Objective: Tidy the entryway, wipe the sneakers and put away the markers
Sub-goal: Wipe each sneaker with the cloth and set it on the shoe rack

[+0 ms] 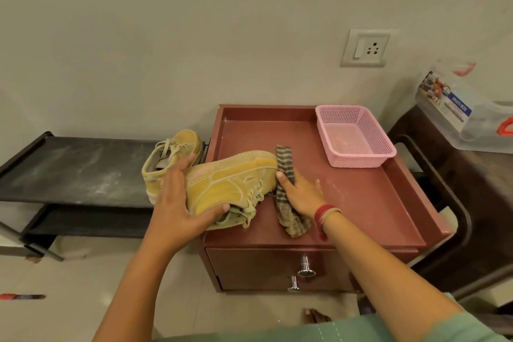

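My two sneakers [236, 178] are mustard yellow, my cloth [286, 214] striped grey and dark, the desk [361, 203] reddish brown, the basket [358, 158] pink mesh, the shoe rack [77, 164] black.

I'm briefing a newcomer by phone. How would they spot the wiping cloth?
Find the red-brown cabinet against the wall. On its top, between the yellow sneaker and the pink basket, the cloth lies under the right hand. It alone is striped and floppy.
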Tool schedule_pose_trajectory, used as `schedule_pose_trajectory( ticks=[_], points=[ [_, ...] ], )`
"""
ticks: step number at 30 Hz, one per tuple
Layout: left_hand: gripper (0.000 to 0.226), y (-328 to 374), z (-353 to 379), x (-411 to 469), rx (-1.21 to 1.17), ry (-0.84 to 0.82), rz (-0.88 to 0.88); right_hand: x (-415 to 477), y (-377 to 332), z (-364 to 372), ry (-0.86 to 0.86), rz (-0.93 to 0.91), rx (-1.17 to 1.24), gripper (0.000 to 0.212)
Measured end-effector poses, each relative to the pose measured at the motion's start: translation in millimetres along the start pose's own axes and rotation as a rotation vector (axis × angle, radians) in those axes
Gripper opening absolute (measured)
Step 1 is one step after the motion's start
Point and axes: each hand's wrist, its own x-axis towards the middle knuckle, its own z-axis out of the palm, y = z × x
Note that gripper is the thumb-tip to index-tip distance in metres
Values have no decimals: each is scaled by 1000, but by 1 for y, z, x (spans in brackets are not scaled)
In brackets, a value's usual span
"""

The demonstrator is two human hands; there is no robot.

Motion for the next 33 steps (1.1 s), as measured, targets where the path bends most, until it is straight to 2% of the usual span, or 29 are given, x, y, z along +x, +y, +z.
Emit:
schedule_pose_trajectory(
  ticks=[2, 3, 5, 6, 8, 10, 12, 15, 18, 20, 24, 27, 30, 31, 33],
  points=[
    [99, 6, 2, 1, 14, 26, -7, -2, -1, -11, 115, 80, -96, 56],
    [96, 9, 2, 2, 12, 47, -17, -5, -4, -19, 231, 78, -52, 52],
    [90, 18, 0, 7, -22, 96, -42, -9, -12, -40, 463, -44, 236, 42],
    [89, 23, -3, 10, -50, 109, -58, -11, -16, -49, 526, -116, 406, 37],
    [89, 30, -12, 19, -72, 81, -61, -19, -25, -63, 559, -208, 574, 31],
    [91, 35, -24, 27, -31, -6, 6, -29, -33, -70, 484, -254, 702, 28],
    [96, 43, -36, 35, 43, -100, 109, -41, -47, -73, 296, -321, 801, 24],
    [102, 62, -40, 44, 192, -243, 277, -49, -61, -67, 109, -507, 604, 32],
    [102, 78, -37, 45, 353, -330, 473, -46, -69, -52, 23, -592, 371, 55],
    [98, 82, -35, 46, 418, -348, 573, -44, -70, -49, 1, -622, 371, 58],
    [101, 80, -37, 47, 509, -342, 640, -37, -67, -50, 58, -601, 324, 61],
    [114, 75, -38, 47, 572, -323, 582, -41, -66, -42, 145, -584, 336, 56],
    [118, 71, -46, 49, 586, -217, 369, -50, -63, -32, 311, -570, 351, 47],
    [112, 72, -48, 49, 591, -164, 264, -53, -62, -30, 376, -567, 343, 45],
    [77, 72, -46, 50, 542, -76, 109, -61, -61, -23, 486, -559, 305, 43]
  ],
)
